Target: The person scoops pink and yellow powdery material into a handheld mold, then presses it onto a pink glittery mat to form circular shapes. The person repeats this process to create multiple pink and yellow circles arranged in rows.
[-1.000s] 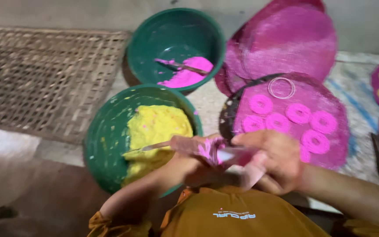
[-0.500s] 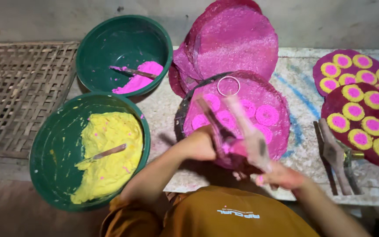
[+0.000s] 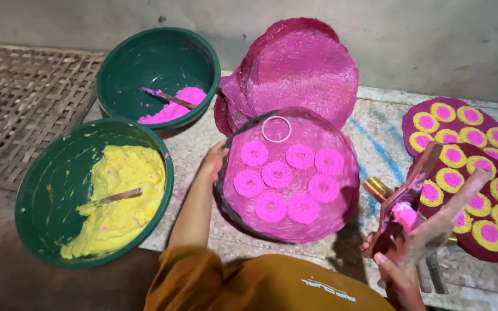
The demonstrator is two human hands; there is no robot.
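Seven pink dough rings sit on the round pink tray (image 3: 341, 219) at table (image 3: 376, 138) centre; left hand (image 3: 215, 156) grips the tray's rim at 9 o'clock, fingers curled on the edge. Right hand (image 3: 396, 270), at 4 o'clock of the tray, closed around a wooden press (image 3: 416, 201) with pink dough in it. White ring mould (image 3: 276, 128) at the tray's 12 o'clock. Yellow-dough bowl (image 3: 47, 190) at 9 o'clock, pink-dough bowl (image 3: 145, 63) at 11. Filled tray (image 3: 479, 173) at 3 o'clock.
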